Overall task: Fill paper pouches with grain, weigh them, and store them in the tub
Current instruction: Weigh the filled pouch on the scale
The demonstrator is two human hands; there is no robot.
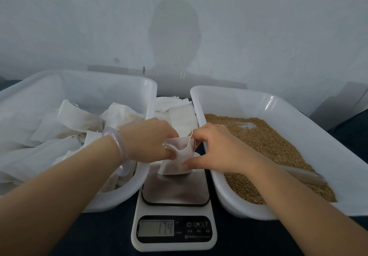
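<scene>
The display (156,228) of the scale (173,194) reads 174, beside buttons (197,224) marked M and T; smaller print is illegible.

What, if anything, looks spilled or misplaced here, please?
No spill shows. The pouch sits at the far edge of the scale, held by the left hand and right hand, so the reading may be off.

Bare forearms (65,176), pale lilac bangle (120,146) — smooth, translucent — on left wrist

Two tubs: left tub (93,88), right tub (231,104). One scale (173,196), near, with one pouch (180,161) on it. Two hands: left hand (151,137), right hand (220,149). One bangle (119,143). One scoop (304,176).
</scene>
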